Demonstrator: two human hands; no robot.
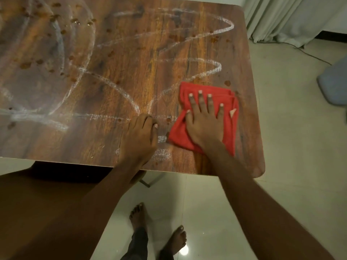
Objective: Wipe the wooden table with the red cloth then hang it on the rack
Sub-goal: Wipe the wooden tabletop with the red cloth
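Note:
A folded red cloth [189, 91] lies flat on the wooden table [122, 59], near its front right corner. My right hand [204, 119] presses down on the cloth with fingers spread and straight. My left hand [139, 136] rests on the bare wood just left of the cloth, fingers loosely curled, holding nothing. White chalk scribbles [210, 66] and small brown drops [75, 20] cover most of the tabletop. No rack is in view.
The table's rounded front right corner [260, 169] borders a pale tiled floor [300, 147]. A white curtain [293, 17] hangs at the back right with a thin cable [311, 55] below it. A blue-grey object [334, 81] sits at the right edge. My bare feet [139, 216] stand below.

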